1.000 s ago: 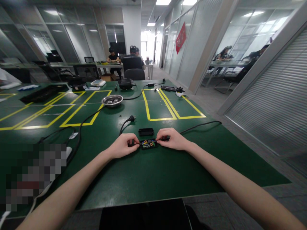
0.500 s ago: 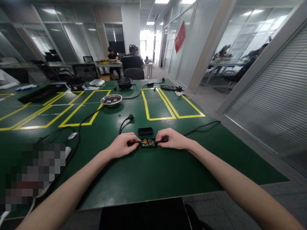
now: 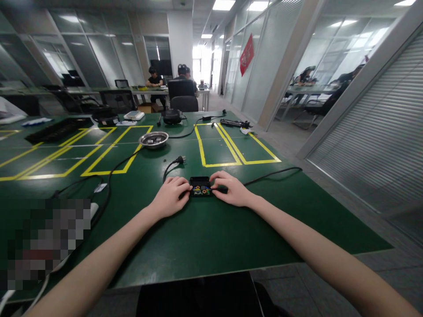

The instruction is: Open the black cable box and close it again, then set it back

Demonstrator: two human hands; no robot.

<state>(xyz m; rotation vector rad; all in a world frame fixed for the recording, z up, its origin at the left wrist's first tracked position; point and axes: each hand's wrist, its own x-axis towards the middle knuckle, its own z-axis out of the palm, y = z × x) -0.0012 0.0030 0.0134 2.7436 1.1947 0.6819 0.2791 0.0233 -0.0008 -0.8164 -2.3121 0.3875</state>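
On the green table in front of me is an open black power adapter case (image 3: 201,192), its circuit board and orange-ringed coils showing. Its separate black cover (image 3: 199,180) lies just behind, close against the far edge. My left hand (image 3: 172,194) is closed at the case's left end, thumb and fingertips pinched there. At the opposite end, my right hand (image 3: 230,189) pinches the case where the black cable comes out, with its upper fingers near the cover's right edge. The fingers partly hide both cable ends. A black mains plug (image 3: 180,160) lies beyond my left hand.
A steel bowl (image 3: 153,140) with small metal parts stands farther back. Yellow tape (image 3: 221,164) marks rectangles on the table. A black tripod-like item (image 3: 235,123) lies behind. At lower left is a blurred-out patch beside a white power strip (image 3: 94,208). People sit at distant tables.
Both hands have moved the open case slightly away from me and left, up against the cover. My right hand's upper fingers have spread toward the cover.
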